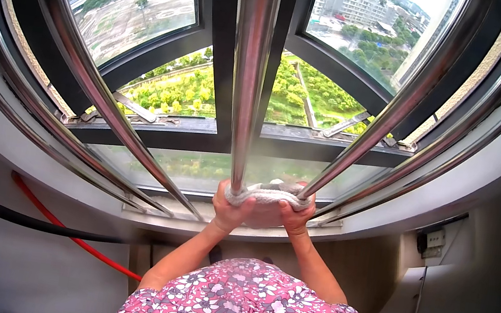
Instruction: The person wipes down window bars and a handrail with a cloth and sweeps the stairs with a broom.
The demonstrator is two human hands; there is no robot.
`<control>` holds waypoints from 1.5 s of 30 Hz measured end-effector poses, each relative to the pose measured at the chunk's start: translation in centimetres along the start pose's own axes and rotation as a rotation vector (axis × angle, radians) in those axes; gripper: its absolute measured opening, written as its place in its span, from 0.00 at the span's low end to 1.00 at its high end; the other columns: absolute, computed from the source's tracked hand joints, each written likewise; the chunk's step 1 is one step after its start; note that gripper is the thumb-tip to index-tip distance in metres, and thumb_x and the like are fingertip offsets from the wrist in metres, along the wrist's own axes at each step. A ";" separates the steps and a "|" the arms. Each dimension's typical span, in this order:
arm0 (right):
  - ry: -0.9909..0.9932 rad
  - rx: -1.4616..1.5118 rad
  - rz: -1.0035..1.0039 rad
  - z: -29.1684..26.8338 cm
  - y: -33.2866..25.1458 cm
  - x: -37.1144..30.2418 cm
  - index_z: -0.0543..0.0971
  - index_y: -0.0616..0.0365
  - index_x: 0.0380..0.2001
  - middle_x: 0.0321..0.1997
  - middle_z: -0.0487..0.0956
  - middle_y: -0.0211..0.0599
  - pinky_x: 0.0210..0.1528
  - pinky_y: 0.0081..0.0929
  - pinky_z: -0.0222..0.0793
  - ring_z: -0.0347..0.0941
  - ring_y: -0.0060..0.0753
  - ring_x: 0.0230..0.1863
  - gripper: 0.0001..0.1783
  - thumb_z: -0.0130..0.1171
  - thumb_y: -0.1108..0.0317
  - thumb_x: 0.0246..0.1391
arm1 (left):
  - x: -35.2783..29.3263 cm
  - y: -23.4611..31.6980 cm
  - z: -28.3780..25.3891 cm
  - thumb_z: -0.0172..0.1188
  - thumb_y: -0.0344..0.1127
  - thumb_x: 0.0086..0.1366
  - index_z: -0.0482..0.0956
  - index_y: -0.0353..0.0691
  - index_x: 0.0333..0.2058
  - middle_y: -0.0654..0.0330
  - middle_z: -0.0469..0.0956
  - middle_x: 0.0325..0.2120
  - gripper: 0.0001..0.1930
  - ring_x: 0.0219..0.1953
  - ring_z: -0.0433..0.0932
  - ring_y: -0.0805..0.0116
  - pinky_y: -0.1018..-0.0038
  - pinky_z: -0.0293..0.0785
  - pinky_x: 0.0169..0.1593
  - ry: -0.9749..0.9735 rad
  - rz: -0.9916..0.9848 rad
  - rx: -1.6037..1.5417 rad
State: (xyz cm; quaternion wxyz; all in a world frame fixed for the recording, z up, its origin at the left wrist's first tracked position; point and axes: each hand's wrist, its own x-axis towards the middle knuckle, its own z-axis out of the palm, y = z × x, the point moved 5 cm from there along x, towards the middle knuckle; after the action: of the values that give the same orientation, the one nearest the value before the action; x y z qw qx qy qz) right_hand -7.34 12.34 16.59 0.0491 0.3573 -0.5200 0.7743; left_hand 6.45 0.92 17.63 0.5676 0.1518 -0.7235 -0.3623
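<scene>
A white and grey cloth (270,199), with a thick rolled edge, is stretched between my two hands low down at the window. My left hand (231,208) grips its left end beside the foot of the middle metal bar (248,92). Its right end is in my right hand (296,215), close to the lower part of the right metal bar (385,111). The thumbs of both hands lie over the near side of the cloth. Some fingers are hidden behind it and the bars, and I cannot tell whether the cloth goes around the bars.
Behind the bars, two dark-framed window panes (124,4) stand tilted outward on metal stays (135,108). Another metal bar (110,108) slants down on the left. A red hose (62,223) and a black tube (30,221) cross at lower left. A wall socket (434,240) is at right.
</scene>
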 end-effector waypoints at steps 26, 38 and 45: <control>-0.046 -0.105 0.107 -2.2 4.1 -1.5 0.64 0.60 0.37 0.27 0.74 0.37 0.32 0.24 0.67 0.71 0.29 0.28 0.30 0.66 0.60 0.30 | -1.9 -1.2 2.4 0.61 0.37 0.45 0.64 0.36 0.32 0.60 0.69 0.19 0.18 0.21 0.69 0.70 0.78 0.67 0.27 -0.042 -0.076 -0.035; -0.027 -0.263 0.020 -2.7 1.9 0.2 0.66 0.61 0.35 0.22 0.73 0.40 0.26 0.27 0.67 0.72 0.36 0.24 0.28 0.62 0.54 0.36 | 0.0 1.1 3.3 0.58 0.45 0.51 0.65 0.34 0.36 0.65 0.66 0.25 0.22 0.28 0.64 0.76 0.81 0.63 0.33 -0.025 -0.101 -0.042; 0.024 -0.022 -0.114 -0.1 -8.4 8.3 0.66 0.62 0.33 0.19 0.72 0.36 0.23 0.22 0.65 0.68 0.24 0.21 0.25 0.61 0.55 0.38 | 9.8 12.1 2.0 0.56 0.38 0.53 0.65 0.31 0.40 0.59 0.69 0.34 0.20 0.34 0.67 0.76 0.81 0.63 0.40 0.056 0.186 0.039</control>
State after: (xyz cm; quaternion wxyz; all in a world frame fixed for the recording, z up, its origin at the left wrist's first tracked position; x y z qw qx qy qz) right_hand -9.73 13.80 28.09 0.1032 0.3765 -0.5066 0.7687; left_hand 3.84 3.79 32.81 0.6157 0.1049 -0.7253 -0.2895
